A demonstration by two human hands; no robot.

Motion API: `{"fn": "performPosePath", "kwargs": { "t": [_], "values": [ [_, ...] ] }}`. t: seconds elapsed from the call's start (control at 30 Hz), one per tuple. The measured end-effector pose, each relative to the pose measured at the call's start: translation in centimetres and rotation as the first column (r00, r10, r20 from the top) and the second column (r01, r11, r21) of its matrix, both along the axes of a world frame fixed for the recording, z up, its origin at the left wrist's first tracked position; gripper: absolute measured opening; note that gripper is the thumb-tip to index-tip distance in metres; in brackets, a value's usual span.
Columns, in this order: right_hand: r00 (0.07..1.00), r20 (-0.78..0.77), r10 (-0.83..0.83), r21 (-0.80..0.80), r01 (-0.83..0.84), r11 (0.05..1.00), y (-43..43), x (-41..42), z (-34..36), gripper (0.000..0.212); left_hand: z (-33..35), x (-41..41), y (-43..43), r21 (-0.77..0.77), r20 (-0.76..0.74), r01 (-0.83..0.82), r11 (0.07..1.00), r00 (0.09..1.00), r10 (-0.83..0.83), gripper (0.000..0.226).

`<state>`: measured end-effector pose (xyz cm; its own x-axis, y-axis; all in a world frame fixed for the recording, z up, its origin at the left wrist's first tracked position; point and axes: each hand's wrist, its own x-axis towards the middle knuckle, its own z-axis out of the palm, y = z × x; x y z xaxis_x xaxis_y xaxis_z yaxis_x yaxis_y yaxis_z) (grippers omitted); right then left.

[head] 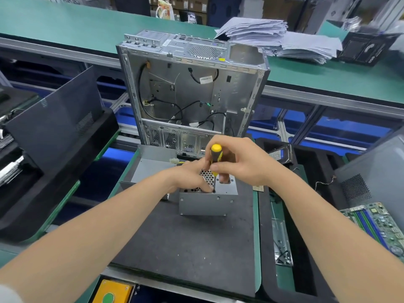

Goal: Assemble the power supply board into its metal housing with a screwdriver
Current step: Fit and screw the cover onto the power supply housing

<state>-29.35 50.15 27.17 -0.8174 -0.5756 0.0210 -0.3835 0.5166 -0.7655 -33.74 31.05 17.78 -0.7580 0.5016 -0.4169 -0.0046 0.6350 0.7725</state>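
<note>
The metal power supply housing [205, 204] stands on the dark mat [185, 248], toward the mat's 12 o'clock edge. The right hand [240, 165] grasps the yellow-and-black screwdriver [216, 157] upright, with its tip on the housing's top face beside the honeycomb grille [206, 179]. The left hand [190, 178] rests on that top with straight fingers, one fingertip by the screwdriver's tip, gripping nothing. At 12 o'clock from the housing an open computer chassis [192, 90] stands upright. At 3 o'clock lies a motherboard [378, 224].
</note>
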Motion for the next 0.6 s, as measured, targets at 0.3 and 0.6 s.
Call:
{"fn": "performPosePath", "kwargs": {
  "t": [0.3, 0.6],
  "values": [
    [0.860, -0.279, -0.427, 0.013, 0.448, 0.894, -2.0, 1.0, -2.0, 0.046, 0.3, 0.1, 0.1, -0.024, 0.056, -0.041, 0.999, 0.998, 0.042, 0.084],
    [0.989, 0.040, 0.142, 0.063, -0.144, 0.988, 0.5, 0.0, 0.0, 0.014, -0.1, 0.0, 0.0, -0.005, 0.001, 0.021, 1.000, 1.000, -0.021, 0.045]
  ]
}}
